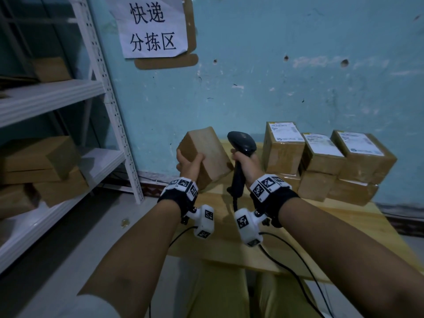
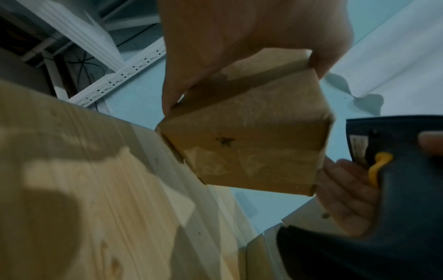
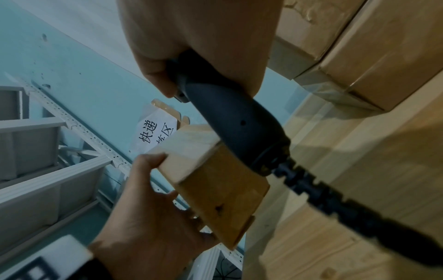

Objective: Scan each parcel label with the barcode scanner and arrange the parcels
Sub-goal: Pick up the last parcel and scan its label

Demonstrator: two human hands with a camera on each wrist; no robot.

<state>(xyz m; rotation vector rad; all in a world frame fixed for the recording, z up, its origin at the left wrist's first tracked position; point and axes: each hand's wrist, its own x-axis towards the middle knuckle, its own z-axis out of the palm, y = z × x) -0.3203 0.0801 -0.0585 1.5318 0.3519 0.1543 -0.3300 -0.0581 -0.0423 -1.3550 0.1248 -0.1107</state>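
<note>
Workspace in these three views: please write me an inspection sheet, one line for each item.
Surface: pale wooden table against a blue wall.
Job's things: held parcel, no label on its visible faces; barcode scanner; stacked parcels at the table's back right, top ones with labels up.
Clutter: nothing seen.
Grippers: left hand grips the held parcel above the table; right hand grips the scanner handle.
Cables: scanner cable runs back over the table; wrist camera cables hang near the table's front edge.
Surroundings: white shelving on the left holding boxes; paper sign on the wall.
</note>
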